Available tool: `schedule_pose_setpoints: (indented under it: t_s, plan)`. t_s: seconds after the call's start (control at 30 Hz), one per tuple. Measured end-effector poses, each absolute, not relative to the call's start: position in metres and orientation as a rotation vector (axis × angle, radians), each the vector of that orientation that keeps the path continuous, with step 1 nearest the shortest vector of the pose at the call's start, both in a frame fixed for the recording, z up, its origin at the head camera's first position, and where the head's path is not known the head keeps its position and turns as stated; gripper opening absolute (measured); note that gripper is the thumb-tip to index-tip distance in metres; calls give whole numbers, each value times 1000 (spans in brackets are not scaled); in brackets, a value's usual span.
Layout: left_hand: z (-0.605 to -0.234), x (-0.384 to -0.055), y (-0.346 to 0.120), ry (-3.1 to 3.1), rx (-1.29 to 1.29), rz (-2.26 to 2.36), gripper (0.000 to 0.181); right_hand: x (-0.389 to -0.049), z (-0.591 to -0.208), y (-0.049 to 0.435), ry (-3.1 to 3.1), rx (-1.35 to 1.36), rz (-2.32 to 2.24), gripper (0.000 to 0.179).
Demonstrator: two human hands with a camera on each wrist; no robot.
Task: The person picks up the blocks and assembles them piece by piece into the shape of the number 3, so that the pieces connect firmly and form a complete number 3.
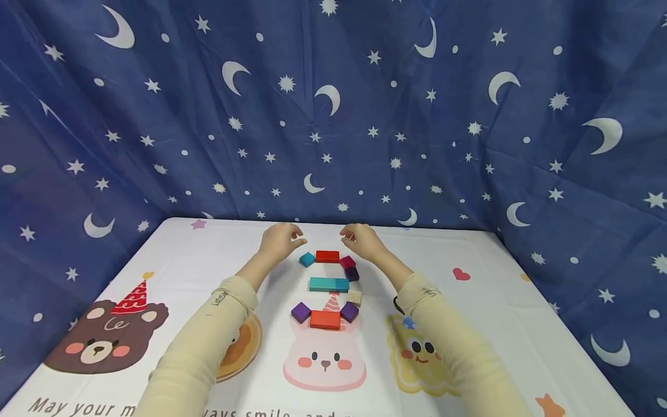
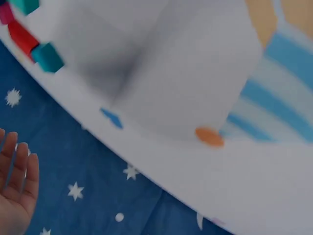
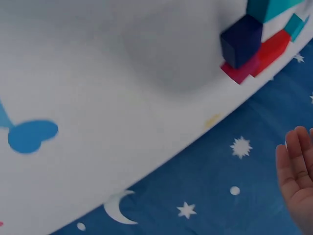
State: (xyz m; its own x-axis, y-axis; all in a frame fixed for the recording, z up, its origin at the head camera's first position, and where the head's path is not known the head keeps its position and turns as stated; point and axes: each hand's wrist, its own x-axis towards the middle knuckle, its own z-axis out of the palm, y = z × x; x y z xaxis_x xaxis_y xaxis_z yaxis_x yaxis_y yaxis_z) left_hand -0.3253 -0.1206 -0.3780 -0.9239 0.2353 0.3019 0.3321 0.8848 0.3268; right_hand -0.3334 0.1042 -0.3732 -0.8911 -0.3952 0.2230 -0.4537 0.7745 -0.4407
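Small coloured blocks lie in a curving figure on the table. At its far end are a teal cube (image 1: 307, 259), a red block (image 1: 327, 256), a magenta cube (image 1: 347, 263) and a dark navy cube (image 3: 242, 41). A long teal bar (image 1: 324, 284) crosses the middle, with a beige cube (image 1: 354, 297) by its right end. An orange-red block (image 1: 325, 319) sits nearest, between two purple cubes (image 1: 300, 313). My left hand (image 1: 281, 240) hovers beyond the teal cube, fingers relaxed and holding nothing. Mirroring it, my right hand (image 1: 361, 240) hovers near the magenta cube with loose, bare fingers.
A white tablecloth (image 1: 438, 260) printed with a bear, a rabbit and other cartoon figures covers the table. Behind the table's far edge hangs a blue curtain (image 1: 365, 116) with moons and stars, which also runs along both sides.
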Motion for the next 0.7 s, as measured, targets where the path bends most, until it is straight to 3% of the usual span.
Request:
schedule_pose_setpoints:
  t_s: [0.4,0.7]
  plan:
    - [-341,-283,-147,-2569,-610,-694,24,-290,-331,117,-2661,911,831,14]
    - [-329,-231,-166,-2421,-654,-741,15,-229,-323,140,-2545,916,854,17]
